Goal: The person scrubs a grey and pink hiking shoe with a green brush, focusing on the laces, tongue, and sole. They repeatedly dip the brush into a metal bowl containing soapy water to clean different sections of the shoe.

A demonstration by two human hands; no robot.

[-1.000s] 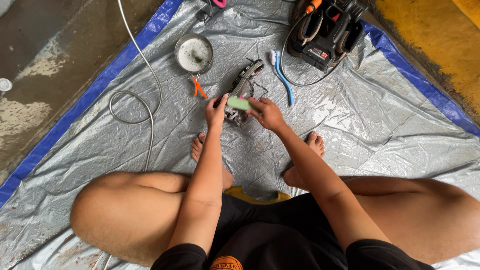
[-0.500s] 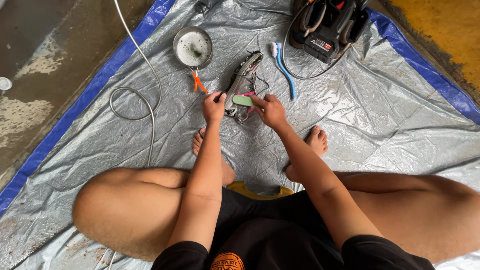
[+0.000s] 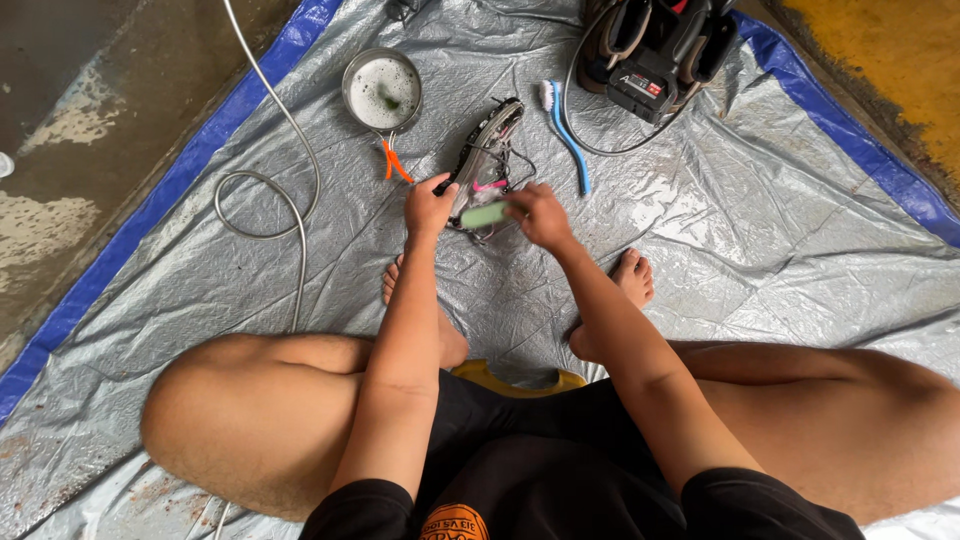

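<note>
**Shoe held and scrubbed on a silver tarp**

The person sat cross-legged on a silver tarpaulin [image 3: 700, 230] with a blue border, bare feet just ahead of the knees. Both forearms reached forward to a sports shoe [image 3: 487, 160] lying sole-side up on the tarp, between the feet and the bowl beyond. The left hand [image 3: 428, 205] was closed on the near left edge of the shoe, steadying it. The right hand [image 3: 540, 213] gripped a small pale green brush [image 3: 484, 214], its fingers wrapped around one end, the brush pressed against the near end of the shoe.

Just beyond the left hand lay orange-handled pliers [image 3: 393, 160], and past them a round metal bowl [image 3: 382, 90] of soapy water. A blue-handled brush [image 3: 566, 135] lay just right of the shoe. A grey hose [image 3: 268, 185] looped on the left. Farthest off stood a black and red machine [image 3: 655, 45] with a cable.
</note>
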